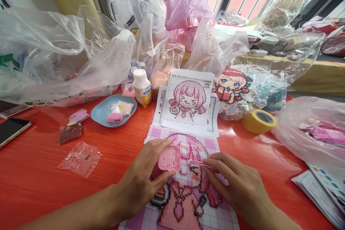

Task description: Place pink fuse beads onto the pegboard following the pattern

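Observation:
My left hand [147, 179] pinches a small pink square tray of beads [169, 158] just above a bead picture. The bead picture [185, 194], a pink-haired figure in a pink dress, lies on a chequered pegboard [215, 219] at the near table edge. My right hand [237, 183] is closed on thin pink tweezers [201, 164], whose tip points left at the beads next to the tray. A printed pattern sheet [188, 100] of the same figure stands propped behind the board.
On the red table [40, 187] lie a phone [12, 129], small bead bags [79, 158], a blue dish [98, 115] with bead packets, a white bottle [142, 88] and a yellow tape roll [258, 120]. Crumpled plastic bags [67, 57] crowd the back and right.

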The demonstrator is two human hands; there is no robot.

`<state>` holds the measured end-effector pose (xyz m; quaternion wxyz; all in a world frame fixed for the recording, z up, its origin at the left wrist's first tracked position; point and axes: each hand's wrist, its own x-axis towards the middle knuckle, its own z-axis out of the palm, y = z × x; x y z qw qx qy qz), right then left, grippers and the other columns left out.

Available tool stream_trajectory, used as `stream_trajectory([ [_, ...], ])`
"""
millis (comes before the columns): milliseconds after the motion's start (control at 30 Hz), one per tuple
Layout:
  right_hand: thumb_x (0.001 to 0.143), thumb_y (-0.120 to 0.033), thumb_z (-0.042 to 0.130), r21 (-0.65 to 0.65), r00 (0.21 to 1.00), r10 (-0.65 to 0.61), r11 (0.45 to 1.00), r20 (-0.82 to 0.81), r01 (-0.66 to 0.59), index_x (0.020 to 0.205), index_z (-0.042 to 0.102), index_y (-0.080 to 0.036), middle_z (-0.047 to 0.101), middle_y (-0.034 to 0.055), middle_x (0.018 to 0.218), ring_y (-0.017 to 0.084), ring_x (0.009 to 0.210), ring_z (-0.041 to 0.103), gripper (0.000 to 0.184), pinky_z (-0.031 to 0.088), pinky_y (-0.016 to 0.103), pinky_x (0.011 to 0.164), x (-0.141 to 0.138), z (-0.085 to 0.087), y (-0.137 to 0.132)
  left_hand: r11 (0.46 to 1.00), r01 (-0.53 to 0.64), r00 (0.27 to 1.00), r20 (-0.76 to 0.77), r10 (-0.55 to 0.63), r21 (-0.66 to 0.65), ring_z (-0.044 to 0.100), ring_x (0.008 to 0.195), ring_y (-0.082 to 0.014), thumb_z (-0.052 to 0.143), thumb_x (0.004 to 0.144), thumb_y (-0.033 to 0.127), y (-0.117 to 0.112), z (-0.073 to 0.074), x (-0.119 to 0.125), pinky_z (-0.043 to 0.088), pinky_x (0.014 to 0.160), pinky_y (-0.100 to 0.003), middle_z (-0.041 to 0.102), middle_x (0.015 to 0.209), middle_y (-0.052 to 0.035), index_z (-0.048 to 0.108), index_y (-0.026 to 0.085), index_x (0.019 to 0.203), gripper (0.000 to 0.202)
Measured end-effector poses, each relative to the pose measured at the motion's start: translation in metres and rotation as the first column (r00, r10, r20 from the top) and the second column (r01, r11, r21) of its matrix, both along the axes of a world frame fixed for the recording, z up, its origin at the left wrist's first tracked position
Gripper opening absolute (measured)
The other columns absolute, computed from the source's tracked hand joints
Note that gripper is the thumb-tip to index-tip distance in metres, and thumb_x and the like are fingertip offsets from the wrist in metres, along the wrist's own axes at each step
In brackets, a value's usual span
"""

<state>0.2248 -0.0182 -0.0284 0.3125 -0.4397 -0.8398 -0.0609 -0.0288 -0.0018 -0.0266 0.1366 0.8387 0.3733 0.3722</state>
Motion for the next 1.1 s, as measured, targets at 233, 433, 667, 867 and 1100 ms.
stream_trajectory([
  [233, 0.093, -0.023, 0.050, 0.003, 1.000, -0.006, 1.000, -0.005, 0.006, 0.093, 0.061, -0.019, 0.063, -0.0001, 0.080, 0.006, 0.064, 0.062, 0.011, 0.046, 0.015, 0.053, -0.0005, -0.0005, -0.0005, 1.000, 0.002, 1.000, -0.023, -0.002, 0.018, 0.054, 0.122, -0.0217, 0.058, 0.089, 0.027, 0.0003, 0.0013, -0.0004, 0.046, 0.106, -0.039, 0.060, 0.125, -0.0118, 0.038, 0.016, 0.136, 0.053],
  [433, 0.092, -0.021, 0.053, 0.020, 0.999, -0.018, 1.000, -0.030, 0.018, 0.095, 0.060, -0.019, 0.063, 0.0002, 0.081, 0.007, 0.067, 0.062, 0.007, 0.047, 0.016, 0.055, -0.0019, -0.0005, -0.0015, 1.000, 0.021, 0.999, -0.041, -0.020, 0.022, 0.052, 0.124, -0.0193, 0.059, 0.089, 0.025, 0.0000, 0.0005, -0.0008, 0.040, 0.110, -0.035, 0.059, 0.126, -0.0116, 0.038, 0.015, 0.137, 0.053],
  [667, 0.090, -0.019, 0.056, 0.067, 0.997, 0.005, 0.998, -0.077, 0.000, 0.096, 0.061, -0.017, 0.063, 0.0011, 0.081, 0.007, 0.069, 0.062, 0.008, 0.046, 0.016, 0.056, -0.0035, 0.0026, -0.0027, 0.996, 0.092, 0.994, -0.049, -0.093, -0.016, 0.053, 0.122, -0.0187, 0.057, 0.089, 0.031, -0.0005, 0.0014, -0.0010, 0.042, 0.108, -0.032, 0.060, 0.124, -0.0119, 0.037, 0.015, 0.137, 0.054],
  [867, 0.091, -0.019, 0.055, 0.044, 0.995, 0.050, 0.998, -0.081, -0.047, 0.098, 0.061, -0.018, 0.063, 0.0012, 0.082, 0.006, 0.069, 0.062, 0.009, 0.047, 0.016, 0.057, -0.0073, 0.0041, -0.0041, 0.988, 0.149, 0.988, -0.037, -0.151, -0.035, 0.053, 0.122, -0.0207, 0.055, 0.089, 0.042, 0.0009, -0.0016, -0.0017, 0.043, 0.107, -0.033, 0.060, 0.122, -0.0121, 0.035, 0.017, 0.137, 0.058],
  [1100, 0.092, -0.019, 0.054, 0.044, 0.993, 0.074, 0.997, -0.087, -0.070, 0.097, 0.061, -0.017, 0.063, 0.0009, 0.080, 0.006, 0.067, 0.061, 0.009, 0.046, 0.016, 0.055, -0.0089, 0.0035, -0.0041, 0.984, 0.173, 0.983, -0.053, -0.175, -0.037, 0.057, 0.119, -0.0230, 0.056, 0.088, 0.042, -0.0007, 0.0017, -0.0019, 0.046, 0.105, -0.037, 0.062, 0.120, -0.0134, 0.034, 0.018, 0.137, 0.059],
])
